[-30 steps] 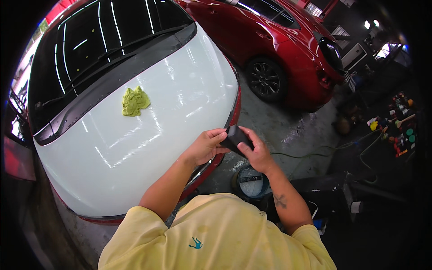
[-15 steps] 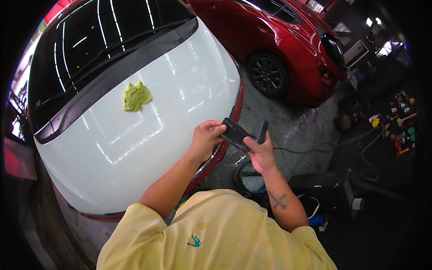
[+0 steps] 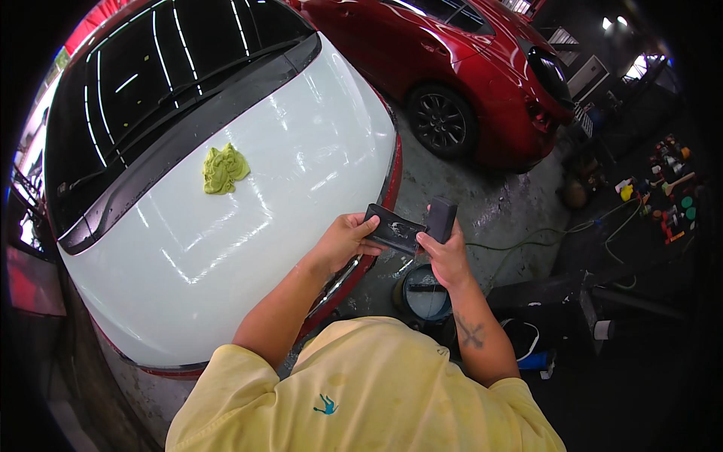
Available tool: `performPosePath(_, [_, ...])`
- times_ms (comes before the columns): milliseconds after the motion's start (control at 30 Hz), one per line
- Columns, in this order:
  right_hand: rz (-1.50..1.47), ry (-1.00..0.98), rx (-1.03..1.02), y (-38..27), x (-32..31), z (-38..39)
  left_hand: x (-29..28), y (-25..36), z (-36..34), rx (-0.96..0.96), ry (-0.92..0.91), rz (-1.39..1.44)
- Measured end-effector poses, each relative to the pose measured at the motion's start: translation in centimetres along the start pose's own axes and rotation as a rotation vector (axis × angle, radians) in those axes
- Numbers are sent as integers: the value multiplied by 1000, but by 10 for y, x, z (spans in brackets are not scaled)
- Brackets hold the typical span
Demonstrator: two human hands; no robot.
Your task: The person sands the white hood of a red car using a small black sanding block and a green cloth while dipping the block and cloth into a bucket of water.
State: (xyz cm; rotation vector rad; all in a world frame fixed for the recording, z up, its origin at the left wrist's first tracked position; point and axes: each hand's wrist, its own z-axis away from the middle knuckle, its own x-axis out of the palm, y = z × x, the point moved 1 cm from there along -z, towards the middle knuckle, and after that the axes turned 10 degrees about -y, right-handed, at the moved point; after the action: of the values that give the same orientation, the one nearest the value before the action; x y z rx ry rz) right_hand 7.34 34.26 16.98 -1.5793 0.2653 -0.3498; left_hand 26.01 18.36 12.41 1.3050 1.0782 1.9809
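Note:
My left hand (image 3: 350,239) pinches the left end of a dark, bent rectangular sheet (image 3: 395,226) that looks like wet sandpaper, with the thumb on top. At the sheet's other end, my right hand (image 3: 449,258) has its thumb pressed near the edge. The same hand also grips a black block (image 3: 442,217), like a sanding block, which stands up between thumb and fingers. Both hands are held just off the right edge of a wet white car panel (image 3: 301,151). A crumpled yellow-green cloth (image 3: 224,169) lies on that panel, apart from my hands.
Below my right hand, a round bucket (image 3: 423,292) of water stands on the wet floor. A red car (image 3: 504,83) is parked beyond. A green hose (image 3: 520,242) trails right toward several bottles and tools (image 3: 672,197). A dark rear wiper (image 3: 173,98) crosses the car's glass.
The block has turned in my right hand and now shows a broad face. The sheet is tilted so more of its wet surface shows. The view has shifted slightly.

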Motion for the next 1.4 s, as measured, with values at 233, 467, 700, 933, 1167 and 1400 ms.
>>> performPosePath(233, [545, 139, -199, -30, 10, 12, 11, -1, 2, 29, -11, 54])
performPosePath(467, [1089, -320, -977, -37, 11, 27, 1, 2, 6, -162, -275, 458])
performPosePath(700, [1164, 43, -687, -25, -21, 25, -4, 3, 7, 107, 6, 192])
performPosePath(933, [757, 76, -387, -49, 9, 25, 14, 15, 4, 320, 93, 164])
performPosePath(1167, [530, 178, -371, -58, 33, 15, 27, 26, 5, 406, 194, 142])
performPosePath(1400, [1128, -74, -648, -70, 55, 13, 28, 23, 5, 329, 115, 159])
